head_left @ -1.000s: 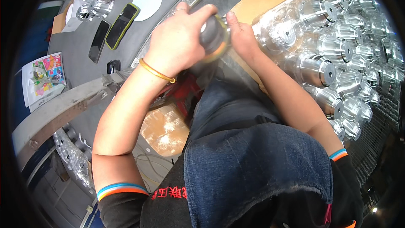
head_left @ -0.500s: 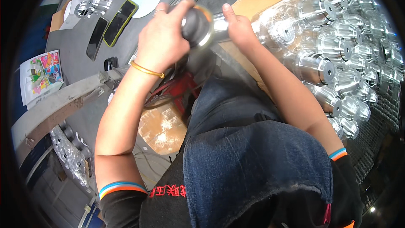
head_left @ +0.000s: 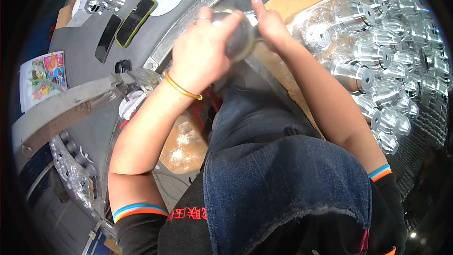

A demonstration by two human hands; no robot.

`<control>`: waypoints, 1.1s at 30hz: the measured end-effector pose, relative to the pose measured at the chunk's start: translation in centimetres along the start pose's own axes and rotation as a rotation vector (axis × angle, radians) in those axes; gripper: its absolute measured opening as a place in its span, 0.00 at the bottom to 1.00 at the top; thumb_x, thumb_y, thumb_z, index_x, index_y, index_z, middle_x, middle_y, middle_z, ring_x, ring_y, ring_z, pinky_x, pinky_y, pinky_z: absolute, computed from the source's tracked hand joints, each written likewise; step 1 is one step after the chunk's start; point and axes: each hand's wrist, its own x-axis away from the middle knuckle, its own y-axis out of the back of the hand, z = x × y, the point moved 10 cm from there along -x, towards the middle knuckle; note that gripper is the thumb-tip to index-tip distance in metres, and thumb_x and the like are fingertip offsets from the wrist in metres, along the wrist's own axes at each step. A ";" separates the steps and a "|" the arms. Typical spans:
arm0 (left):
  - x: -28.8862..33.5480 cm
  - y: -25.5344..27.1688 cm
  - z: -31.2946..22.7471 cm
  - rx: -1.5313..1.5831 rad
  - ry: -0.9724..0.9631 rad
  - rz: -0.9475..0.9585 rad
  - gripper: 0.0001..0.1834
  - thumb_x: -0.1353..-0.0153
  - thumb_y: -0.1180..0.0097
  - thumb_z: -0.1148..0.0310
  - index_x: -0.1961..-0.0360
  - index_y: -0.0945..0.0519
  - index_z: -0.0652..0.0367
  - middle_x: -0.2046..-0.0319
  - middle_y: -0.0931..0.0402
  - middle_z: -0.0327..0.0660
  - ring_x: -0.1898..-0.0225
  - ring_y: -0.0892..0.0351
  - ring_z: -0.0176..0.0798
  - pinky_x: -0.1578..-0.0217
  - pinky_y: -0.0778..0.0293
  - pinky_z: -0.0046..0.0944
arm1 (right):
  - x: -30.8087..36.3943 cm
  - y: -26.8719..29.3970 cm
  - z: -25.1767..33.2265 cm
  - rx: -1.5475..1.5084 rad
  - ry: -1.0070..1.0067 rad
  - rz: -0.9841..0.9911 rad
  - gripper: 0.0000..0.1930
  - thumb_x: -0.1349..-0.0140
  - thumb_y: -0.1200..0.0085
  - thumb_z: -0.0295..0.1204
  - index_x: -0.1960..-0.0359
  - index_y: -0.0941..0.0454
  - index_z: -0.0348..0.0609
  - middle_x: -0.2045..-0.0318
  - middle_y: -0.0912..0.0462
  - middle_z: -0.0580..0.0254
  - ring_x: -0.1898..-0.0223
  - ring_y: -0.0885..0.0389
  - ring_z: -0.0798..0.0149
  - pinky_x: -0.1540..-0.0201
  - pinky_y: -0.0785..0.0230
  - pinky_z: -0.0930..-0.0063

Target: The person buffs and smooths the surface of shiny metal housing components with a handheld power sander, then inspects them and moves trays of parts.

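The left grip [head_left: 200,50] clasps a blurred round piece [head_left: 239,38]; at three o'clock of it, the right grip [head_left: 273,27] grasps a shiny part [head_left: 253,19]. Metal cups [head_left: 370,56] crowd toward four o'clock.

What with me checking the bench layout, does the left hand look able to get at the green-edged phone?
Probably not immediately: the left hand grips a blurred round object. Once freed, it likely could; the green-edged phone lies uncovered on the grey tabletop.
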 end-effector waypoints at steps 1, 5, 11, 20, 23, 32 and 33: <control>0.2 -0.2 -0.6 0.008 -0.012 0.021 0.31 0.61 0.42 0.75 0.51 0.29 0.41 0.60 0.32 0.51 0.68 0.22 0.54 0.69 0.24 0.48 | 0.1 0.0 0.1 -0.057 -0.026 0.017 0.38 0.37 0.62 0.56 0.64 0.26 0.19 0.66 0.22 0.39 0.60 0.24 0.50 0.52 0.36 0.63; 0.0 0.4 4.8 0.056 0.135 -0.081 0.32 0.61 0.44 0.76 0.49 0.29 0.41 0.60 0.32 0.53 0.66 0.23 0.57 0.67 0.25 0.50 | 1.0 -0.7 1.0 -0.051 -0.091 0.068 0.38 0.37 0.62 0.55 0.58 0.28 0.17 0.59 0.23 0.36 0.55 0.25 0.49 0.49 0.38 0.64; 0.6 -0.5 5.0 0.012 0.236 0.020 0.35 0.62 0.46 0.80 0.48 0.30 0.39 0.53 0.33 0.50 0.60 0.24 0.58 0.62 0.26 0.49 | -0.7 -0.4 0.4 -0.117 -0.033 -0.005 0.38 0.36 0.62 0.54 0.56 0.30 0.18 0.56 0.24 0.36 0.51 0.27 0.49 0.47 0.39 0.65; 0.7 -0.9 0.3 0.053 0.080 0.018 0.36 0.63 0.46 0.80 0.48 0.29 0.37 0.55 0.32 0.50 0.63 0.23 0.56 0.64 0.25 0.48 | -1.8 -2.1 0.0 -0.320 -0.147 0.147 0.39 0.36 0.62 0.55 0.46 0.38 0.20 0.48 0.30 0.40 0.45 0.35 0.56 0.41 0.46 0.64; -0.1 -0.3 3.7 0.101 0.191 -0.057 0.35 0.62 0.47 0.81 0.49 0.29 0.38 0.55 0.32 0.50 0.61 0.24 0.57 0.63 0.26 0.49 | -2.2 -0.9 -0.2 -0.161 -0.136 -0.008 0.36 0.36 0.61 0.53 0.51 0.32 0.20 0.53 0.26 0.41 0.52 0.28 0.54 0.47 0.39 0.67; -0.1 -0.7 0.4 0.091 0.088 0.016 0.35 0.63 0.46 0.80 0.49 0.30 0.38 0.56 0.31 0.51 0.62 0.23 0.56 0.64 0.25 0.48 | -2.4 -1.3 -0.5 -0.291 -0.167 0.045 0.37 0.36 0.61 0.54 0.48 0.34 0.22 0.50 0.28 0.43 0.48 0.31 0.56 0.45 0.41 0.66; -0.2 -0.2 1.0 0.092 0.093 -0.035 0.35 0.62 0.46 0.80 0.49 0.30 0.38 0.56 0.31 0.51 0.62 0.23 0.56 0.64 0.25 0.48 | -2.3 -1.4 -0.6 -0.292 -0.183 0.056 0.37 0.37 0.60 0.55 0.48 0.34 0.24 0.50 0.28 0.46 0.49 0.32 0.58 0.45 0.41 0.66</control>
